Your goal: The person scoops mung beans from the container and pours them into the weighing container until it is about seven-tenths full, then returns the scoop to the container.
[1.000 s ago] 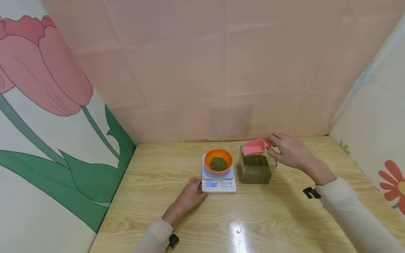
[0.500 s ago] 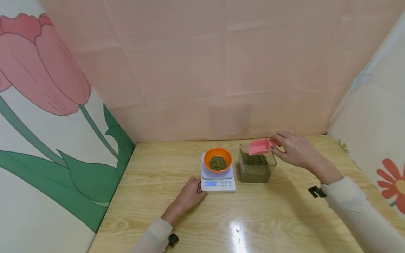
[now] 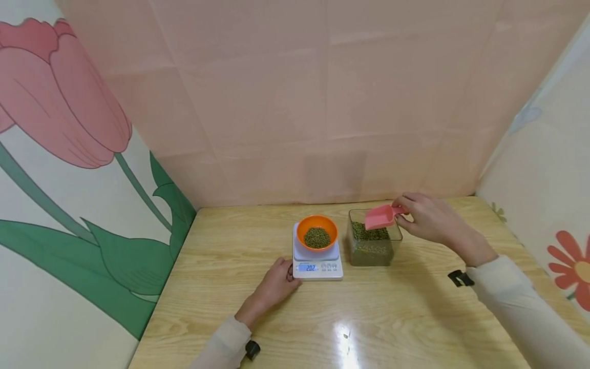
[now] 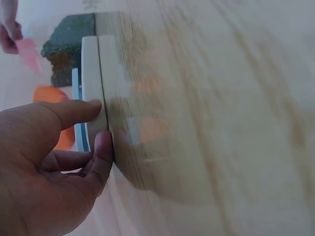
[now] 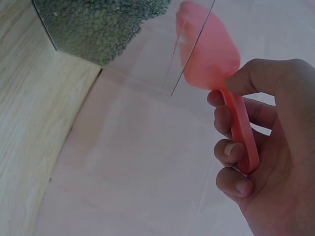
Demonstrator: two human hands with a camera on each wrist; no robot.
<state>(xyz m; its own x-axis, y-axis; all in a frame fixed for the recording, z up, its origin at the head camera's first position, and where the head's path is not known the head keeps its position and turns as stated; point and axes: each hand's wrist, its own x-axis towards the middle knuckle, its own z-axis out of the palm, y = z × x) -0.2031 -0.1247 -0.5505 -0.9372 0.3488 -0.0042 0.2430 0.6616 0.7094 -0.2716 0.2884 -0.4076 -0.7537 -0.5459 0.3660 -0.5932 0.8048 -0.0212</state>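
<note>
My right hand [image 3: 426, 218] grips the handle of a pink scoop [image 3: 379, 217]. The scoop's bowl is tilted over a clear box [image 3: 372, 253] partly filled with small green beans [image 5: 103, 24]; no beans show in it. In the right wrist view the fingers wrap the scoop's handle, thumb near its neck. With curled fingers, my left hand [image 3: 275, 284] holds the front left corner of a white kitchen scale [image 3: 333, 272], thumb and fingertips on its edge [image 4: 93, 118]. An orange bowl [image 3: 331, 225] with green beans sits on the scale. The display reads 202.
The box stands just right of the scale on a wooden table [image 3: 221, 246]. A pink-covered wall [image 3: 258, 128] rises behind the table's back edge. Flower-painted walls [image 3: 87, 205] flank both sides. Black wrist mounts [image 3: 461, 278] sit at both sleeves.
The scoop has moved slightly right over the box with my right hand and tilted lower at its front. My left hand stays at the scale; the display still reads 202.
</note>
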